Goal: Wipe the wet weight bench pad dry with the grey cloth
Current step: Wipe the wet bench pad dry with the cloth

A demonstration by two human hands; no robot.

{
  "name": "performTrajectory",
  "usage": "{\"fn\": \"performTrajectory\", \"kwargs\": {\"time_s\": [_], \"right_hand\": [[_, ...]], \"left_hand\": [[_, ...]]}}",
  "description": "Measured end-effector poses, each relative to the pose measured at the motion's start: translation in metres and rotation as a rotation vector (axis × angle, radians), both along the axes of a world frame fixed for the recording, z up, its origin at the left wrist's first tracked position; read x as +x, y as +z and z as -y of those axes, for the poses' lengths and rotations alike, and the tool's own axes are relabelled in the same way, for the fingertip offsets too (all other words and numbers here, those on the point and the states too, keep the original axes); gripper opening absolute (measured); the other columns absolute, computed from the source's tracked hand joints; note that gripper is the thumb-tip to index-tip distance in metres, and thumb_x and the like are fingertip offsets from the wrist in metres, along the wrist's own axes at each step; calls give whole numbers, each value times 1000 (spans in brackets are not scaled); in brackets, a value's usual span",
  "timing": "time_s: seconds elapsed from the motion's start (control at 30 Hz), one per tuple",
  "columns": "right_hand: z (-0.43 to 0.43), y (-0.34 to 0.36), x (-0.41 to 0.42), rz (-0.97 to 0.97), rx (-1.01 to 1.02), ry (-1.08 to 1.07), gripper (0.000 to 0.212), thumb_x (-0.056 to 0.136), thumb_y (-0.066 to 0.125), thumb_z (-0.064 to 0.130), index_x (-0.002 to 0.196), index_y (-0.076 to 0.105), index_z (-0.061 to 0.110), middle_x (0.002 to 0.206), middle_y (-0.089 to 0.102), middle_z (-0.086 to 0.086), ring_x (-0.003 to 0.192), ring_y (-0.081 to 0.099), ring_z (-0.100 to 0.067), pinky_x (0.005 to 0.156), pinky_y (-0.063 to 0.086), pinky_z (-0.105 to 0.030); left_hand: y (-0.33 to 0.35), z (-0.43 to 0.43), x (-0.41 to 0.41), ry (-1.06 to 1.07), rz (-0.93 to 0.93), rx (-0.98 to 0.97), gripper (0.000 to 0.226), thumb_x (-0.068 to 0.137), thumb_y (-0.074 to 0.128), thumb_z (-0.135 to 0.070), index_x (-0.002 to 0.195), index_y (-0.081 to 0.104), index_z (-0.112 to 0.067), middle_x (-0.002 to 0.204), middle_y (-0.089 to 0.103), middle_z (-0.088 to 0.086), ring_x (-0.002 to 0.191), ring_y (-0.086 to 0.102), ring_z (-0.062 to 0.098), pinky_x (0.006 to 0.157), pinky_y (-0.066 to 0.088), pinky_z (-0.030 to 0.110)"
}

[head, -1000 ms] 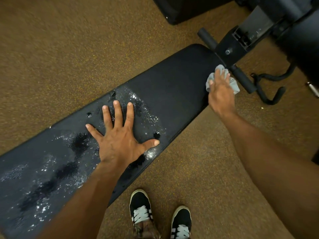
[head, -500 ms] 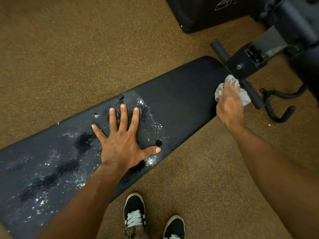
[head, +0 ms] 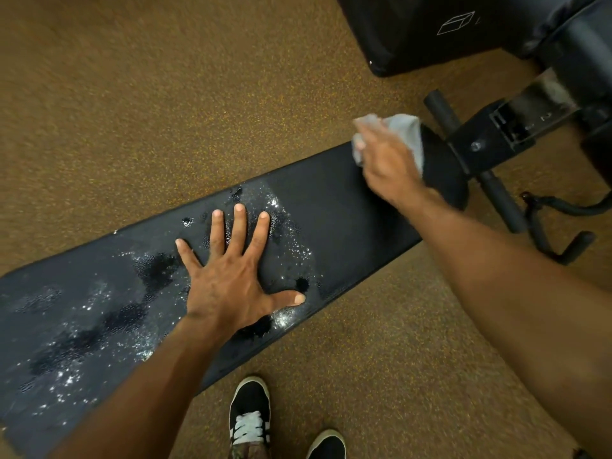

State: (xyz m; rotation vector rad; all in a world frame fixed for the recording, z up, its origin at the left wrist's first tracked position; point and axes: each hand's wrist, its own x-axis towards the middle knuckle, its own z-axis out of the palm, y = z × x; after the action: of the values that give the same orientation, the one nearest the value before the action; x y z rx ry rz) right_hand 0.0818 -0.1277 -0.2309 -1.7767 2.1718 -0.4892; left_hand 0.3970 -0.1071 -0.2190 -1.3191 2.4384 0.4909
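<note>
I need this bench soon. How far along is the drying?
Done: the bench pad looks matte and dry beyond the left hand. In hand: the right hand holds the grey cloth at the pad's far end. To do: droplets and puddles around the left hand and across the near half.

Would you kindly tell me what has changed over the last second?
The right hand has swept the grey cloth across the dry end of the bench pad, from its near edge to its far edge. The left hand stays flat on the wet patch, which looks unchanged.
</note>
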Motion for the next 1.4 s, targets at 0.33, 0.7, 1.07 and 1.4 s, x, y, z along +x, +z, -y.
{"fn": "performTrajectory", "kwargs": {"time_s": [0.33,0.7,1.07,1.4], "right_hand": [[-72,-6,148,-27,25,248,52,100,38,15,151,33,3,158,32,-16,150,21,-31,123,16,-47],[-141,8,92,-49,139,70,49,107,33,15,155,23,8,162,20,-11,152,11,-25,123,18,-46],[-203,4,140,-16,130,204,52,102,31,12,153,22,12,160,24,-9,151,16,-27,119,25,-53],[-202,0,208,52,159,162,52,104,18,27,152,28,8,159,28,-13,151,17,-28,119,27,-53]], "left_hand": [[-2,0,-1,18,-22,-6,139,46,25,-110,154,-25,-38,165,-29,-4,150,-29,29,108,-4,81],[-2,0,1,23,-39,-10,142,44,27,-111,154,-24,-39,165,-26,-4,150,-28,30,107,-4,82],[1,5,0,15,-14,45,141,46,38,-106,154,-24,-39,164,-30,-4,150,-29,30,106,-5,83],[1,7,4,24,-91,46,121,67,49,-91,158,-12,-39,167,-23,-5,152,-24,27,107,-10,80]]}}
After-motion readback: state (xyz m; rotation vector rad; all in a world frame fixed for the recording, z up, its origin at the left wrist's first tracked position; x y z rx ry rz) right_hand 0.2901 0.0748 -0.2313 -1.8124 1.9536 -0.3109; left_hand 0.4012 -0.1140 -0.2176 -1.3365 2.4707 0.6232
